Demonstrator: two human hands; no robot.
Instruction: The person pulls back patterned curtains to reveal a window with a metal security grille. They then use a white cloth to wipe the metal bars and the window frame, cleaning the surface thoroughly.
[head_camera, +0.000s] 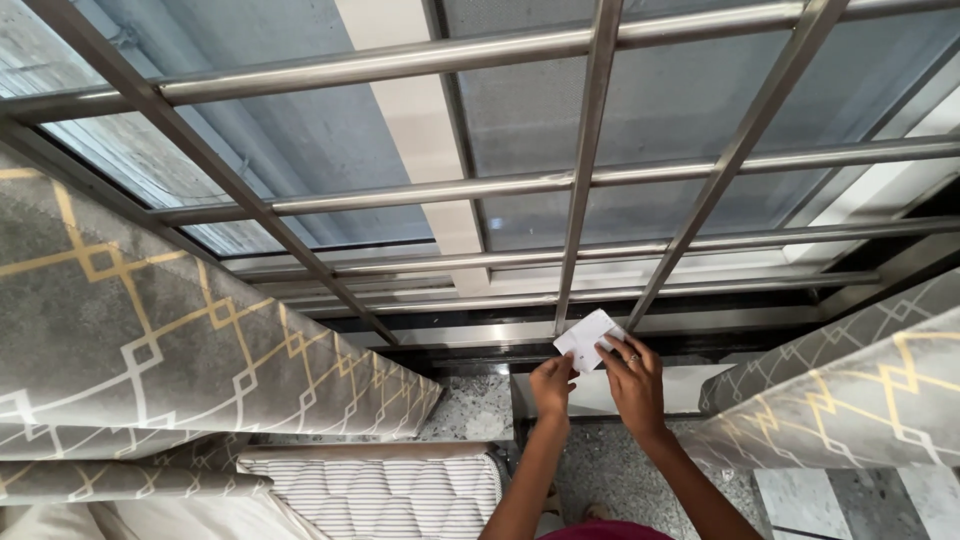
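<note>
Lower centre of frame: left hand and right hand both pinch a small white cloth at the window grille base. Recommended: keep it taut and flat against the sill, away from both grey curtains.

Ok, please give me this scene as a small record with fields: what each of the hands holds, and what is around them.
left hand: grips the lower left edge of the white card
right hand: fingers on the card's right edge; ring on one finger
card: small, white, tilted, held up in front of the window grille
grille: metal bars, crossing, with glass behind
curtains: grey with gold diamond lines, left curtain and right curtain pulled aside
below: speckled stone sill, striped cushion
</note>
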